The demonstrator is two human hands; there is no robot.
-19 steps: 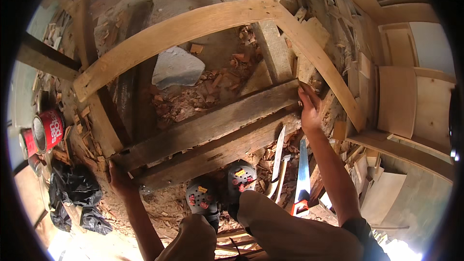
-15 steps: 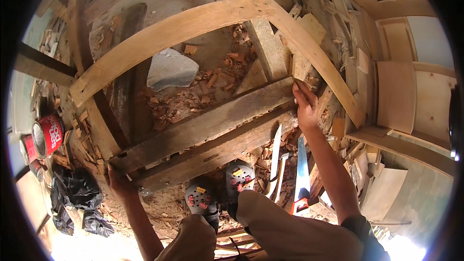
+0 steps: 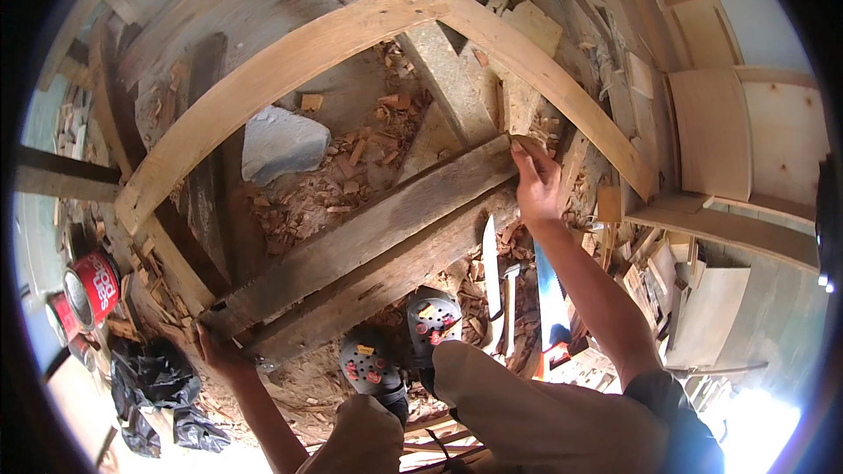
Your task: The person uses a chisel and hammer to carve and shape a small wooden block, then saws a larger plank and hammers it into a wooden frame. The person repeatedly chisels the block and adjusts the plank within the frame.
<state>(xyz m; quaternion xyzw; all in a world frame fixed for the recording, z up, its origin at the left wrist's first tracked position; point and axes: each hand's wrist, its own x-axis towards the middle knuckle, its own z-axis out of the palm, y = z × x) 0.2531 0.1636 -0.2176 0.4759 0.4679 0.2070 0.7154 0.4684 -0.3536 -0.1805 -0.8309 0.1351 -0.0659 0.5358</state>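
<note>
A long weathered wooden board (image 3: 369, 230) slants across the space before me, its right end farther away than its left. My left hand (image 3: 225, 358) is closed around the near left end, its fingers partly hidden. At the other end, my right hand (image 3: 537, 183) grips the board with the thumb and fingers over its tip. Just below lies a second rough plank (image 3: 378, 288), nearly parallel to the first. A curved, lighter wooden frame (image 3: 290, 75) of two pieces joined at a peak arches beyond the board.
A machete (image 3: 492, 268), a hammer (image 3: 511, 307) and a handsaw (image 3: 551, 298) lie right of my shoes (image 3: 434, 316). A red can (image 3: 92, 288) and black plastic bag (image 3: 154, 377) are at left. A stone block (image 3: 283, 145) sits among wood chips. Plywood panels (image 3: 711, 132) stand at right.
The whole view has turned and shifted slightly, so the arch and stone block appear farther left. Both hands keep their hold on the board's ends.
</note>
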